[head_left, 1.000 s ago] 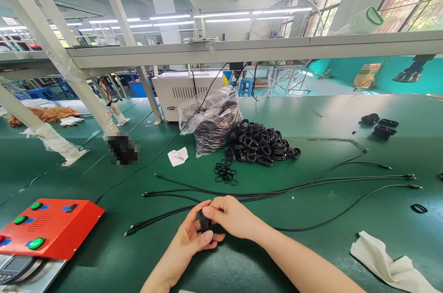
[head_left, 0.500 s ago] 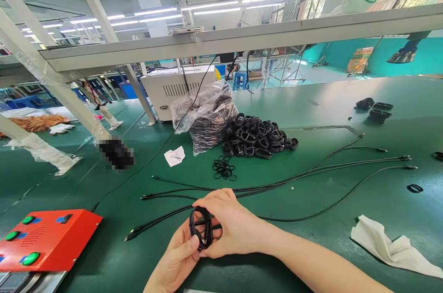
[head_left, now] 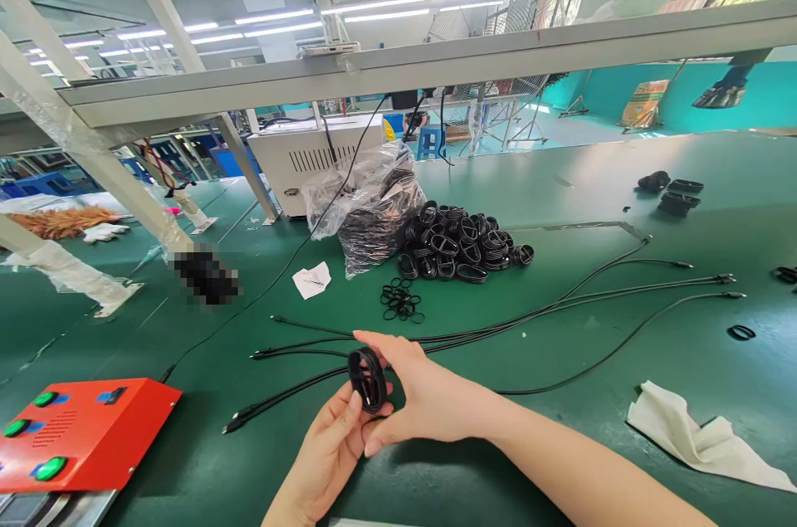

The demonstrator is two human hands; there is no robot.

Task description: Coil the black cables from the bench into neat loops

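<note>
A coiled black cable (head_left: 367, 380) is pinched upright between the thumb and fingers of my left hand (head_left: 333, 440). My right hand (head_left: 429, 390) curves around the coil's right side, thumb and fingers spread apart. Its thumb is clear of the coil, while its fingers lie close by the top and right edge; whether they touch is hard to see. Just beyond my hands, several long black cables (head_left: 541, 313) lie stretched across the green table (head_left: 560, 444). Small black bands (head_left: 402, 300) sit in a loose cluster, with a pile of coiled cables (head_left: 464, 245) behind them.
A clear plastic bag (head_left: 379, 216) of dark items leans by a white metal box (head_left: 317, 162). At left stands a red box with green buttons (head_left: 93, 431). A pale cloth (head_left: 703, 436) lies at right. A beam (head_left: 398, 79) crosses above the table.
The coil has turned and risen slightly in my left hand. My right thumb has come away from it, and my right hand has opened wider.
</note>
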